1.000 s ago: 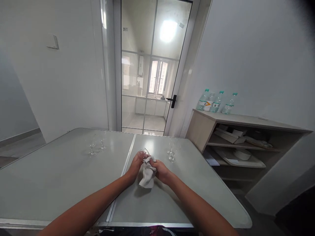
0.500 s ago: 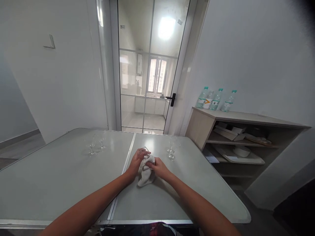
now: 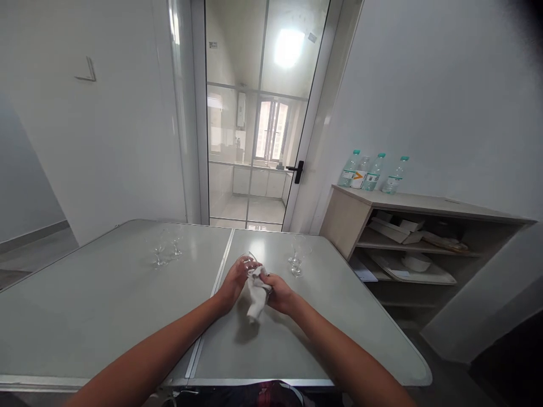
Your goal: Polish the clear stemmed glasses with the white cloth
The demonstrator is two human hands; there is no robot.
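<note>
My left hand [image 3: 235,282] is closed round a clear drinking glass [image 3: 249,260], its rim pointing away from me. A white cloth [image 3: 258,294] is gripped in my right hand [image 3: 279,291], pressed against the near end of the glass, with a loose end hanging down over the table. The cloth and fingers hide the lower part of the glass. Beyond my right hand stand two clear stemmed glasses [image 3: 297,265]. Further left on the table are two more stemmed glasses [image 3: 160,254], hard to make out against the surface.
The grey-green table [image 3: 136,316] has a metal seam [image 3: 220,268] across it. At the right stands a wooden shelf unit [image 3: 352,217] with several plastic bottles [image 3: 372,172] on top and trays and a white bowl [image 3: 416,261] inside. A glazed door [image 3: 254,186] is behind the table.
My right hand has turned with the cloth, and the cloth's hanging end has swung to the right and narrowed. My left hand keeps its hold on the glass.
</note>
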